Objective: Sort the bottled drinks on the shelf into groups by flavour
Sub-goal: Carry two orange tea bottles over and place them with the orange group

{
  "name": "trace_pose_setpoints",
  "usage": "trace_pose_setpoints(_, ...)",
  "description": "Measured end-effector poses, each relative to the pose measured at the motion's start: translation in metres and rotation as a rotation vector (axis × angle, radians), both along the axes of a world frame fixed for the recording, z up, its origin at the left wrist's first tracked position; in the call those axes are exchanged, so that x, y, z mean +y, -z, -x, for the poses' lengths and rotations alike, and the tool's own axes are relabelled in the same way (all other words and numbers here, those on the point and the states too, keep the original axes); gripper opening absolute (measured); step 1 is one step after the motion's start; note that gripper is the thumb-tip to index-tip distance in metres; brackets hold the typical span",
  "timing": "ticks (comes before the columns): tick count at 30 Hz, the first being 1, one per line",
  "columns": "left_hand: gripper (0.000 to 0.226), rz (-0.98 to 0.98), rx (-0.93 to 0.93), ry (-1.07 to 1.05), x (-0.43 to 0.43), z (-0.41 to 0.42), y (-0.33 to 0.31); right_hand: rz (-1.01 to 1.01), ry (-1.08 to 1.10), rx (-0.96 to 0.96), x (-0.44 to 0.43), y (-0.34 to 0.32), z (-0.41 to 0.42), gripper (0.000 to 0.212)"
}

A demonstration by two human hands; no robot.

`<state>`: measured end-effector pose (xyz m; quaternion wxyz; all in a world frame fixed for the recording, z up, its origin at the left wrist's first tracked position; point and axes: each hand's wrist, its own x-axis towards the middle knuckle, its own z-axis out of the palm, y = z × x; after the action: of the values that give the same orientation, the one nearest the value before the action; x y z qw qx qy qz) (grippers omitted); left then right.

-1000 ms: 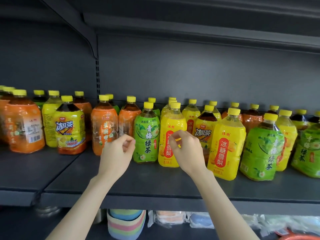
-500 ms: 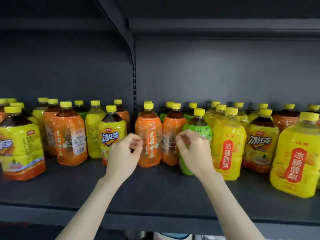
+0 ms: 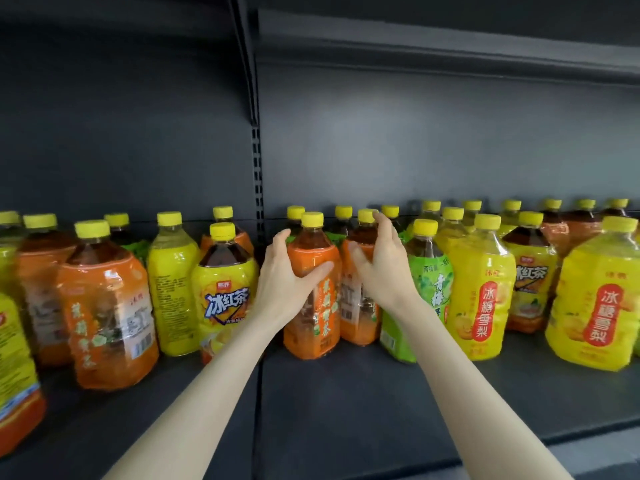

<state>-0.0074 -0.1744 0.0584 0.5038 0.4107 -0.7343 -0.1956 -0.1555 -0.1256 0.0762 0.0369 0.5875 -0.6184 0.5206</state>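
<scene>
Orange tea bottle [image 3: 322, 313] in curled left hand [image 3: 284, 282] grip; twin [image 3: 356, 306] seemingly in right hand [image 3: 384, 271]

The left grip [image 3: 287, 271] covers the left shoulder and upper label of the nearer orange-labelled plastic bottle [image 3: 313, 317] with a yellow cap. The right grip [image 3: 382, 268] hides the neck and shoulder of the second orange-labelled plastic bottle [image 3: 358, 313] beside it. Right of that grip, the forearm crosses the green-labelled plastic bottle [image 3: 431, 282], hiding its lower left. Behind both grips, the rear-row bottles [image 3: 343, 212] show little but yellow caps. Far left of the left grip, the yellow-and-orange-labelled bottle [image 3: 15, 358] is cut by the edge, and the labels there are smeared beyond reading.
</scene>
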Motion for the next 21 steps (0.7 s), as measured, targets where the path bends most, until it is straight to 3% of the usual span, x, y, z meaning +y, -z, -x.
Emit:
trace_pose_setpoints(7,0.08,0.05,-0.047,-0.022,0.011,-0.011,-0.001,-0.094,0.005,-0.065,-0.031,-0.017,0.005,0.071)
trace_pose_setpoints(13,0.082,0.151,-0.012,-0.054,0.037,-0.029,0.004,0.098,0.031,0.027,-0.028,-0.019,0.001,0.042)
trace_pose_setpoints(17,0.086,0.178,0.051,-0.077,0.049,-0.042,0.014,0.179,0.037,0.135,-0.006,-0.011,-0.015,0.051)
trace_pose_setpoints(21,0.084,0.132,0.198,-0.027,0.062,-0.053,0.02,0.25,0.067,0.011,0.022,-0.009,-0.017,0.052)
